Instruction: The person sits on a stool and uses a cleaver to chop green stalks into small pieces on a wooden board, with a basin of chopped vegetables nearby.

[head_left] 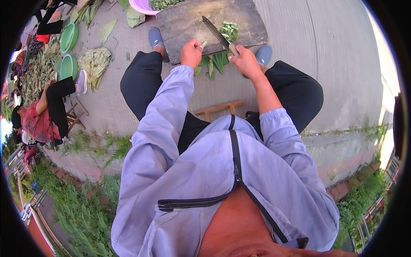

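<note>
My right hand (247, 63) is closed around the handle of a kitchen knife (215, 32). Its dark blade slants up and left across a worn wooden board (188, 28). Just right of the blade lies a small heap of cut green leaf pieces (230, 31). At the board's near left edge, my left hand (191, 54) is closed, with a small pale green stalk piece (204, 44) showing at its fingertips. Long green leaves (218, 62) lie by the near edge of the board, between my two hands; the board hides part of them.
A purple basin (144, 7) holding chopped greens stands beyond the board's left corner. Loose leaves (95, 64) and two green basins (68, 66) are on the concrete at left. Other people sit there, one on a wooden stool (76, 115). A wooden frame (220, 107) is between my legs.
</note>
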The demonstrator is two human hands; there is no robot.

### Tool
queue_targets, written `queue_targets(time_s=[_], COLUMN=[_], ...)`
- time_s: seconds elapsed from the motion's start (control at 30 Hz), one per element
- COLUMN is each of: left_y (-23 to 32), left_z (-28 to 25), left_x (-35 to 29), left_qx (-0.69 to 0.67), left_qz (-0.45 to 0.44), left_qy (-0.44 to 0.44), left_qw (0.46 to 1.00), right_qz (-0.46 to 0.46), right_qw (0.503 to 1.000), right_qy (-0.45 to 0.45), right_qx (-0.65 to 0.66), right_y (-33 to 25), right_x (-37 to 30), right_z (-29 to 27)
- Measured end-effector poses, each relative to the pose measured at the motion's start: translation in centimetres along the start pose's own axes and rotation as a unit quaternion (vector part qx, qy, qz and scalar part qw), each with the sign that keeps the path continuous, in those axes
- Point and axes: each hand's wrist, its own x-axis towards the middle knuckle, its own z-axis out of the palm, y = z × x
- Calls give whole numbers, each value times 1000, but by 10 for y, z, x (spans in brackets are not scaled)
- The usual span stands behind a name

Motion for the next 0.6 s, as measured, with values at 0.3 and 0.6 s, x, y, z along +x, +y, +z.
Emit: queue_targets(time_s=[0.3,0.6], left_y=[27,33], left_z=[11,16], left_x=[3,7], left_qx=[109,208], left_qz=[40,87], left_qy=[21,43], left_qw=[993,973], right_qz=[-48,18], right_qw=[994,995], right_qy=[-79,-101], right_qx=[-53,-17], right_y=[-28,-31], right_x=[45,5], right_z=[-70,-67])
